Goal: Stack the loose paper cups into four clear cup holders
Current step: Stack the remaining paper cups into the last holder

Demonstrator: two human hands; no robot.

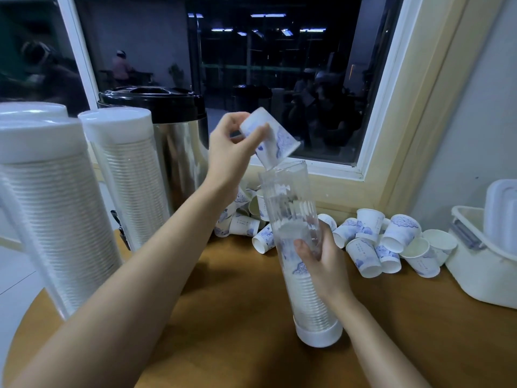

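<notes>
1. The paper cup (270,138) is upside down and tilted, its closed base up and left, its open mouth down and right, its rim at the lip of the clear cup holder (298,247).
2. My left hand (233,152) pinches that cup, fingers clamped on its wall.
3. The holder's long axis leans slightly; its white base rests on the wooden table (237,317), cups stacked inside its lower part.
4. My right hand (324,261) wraps its middle, fingers closed around it.
5. Loose cups (391,242) lie heaped behind; two filled, capped holders (126,169) stand left.

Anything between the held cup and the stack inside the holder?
Head view: only the holder's bare upper part; cup sits at its mouth, stack far below.
</notes>
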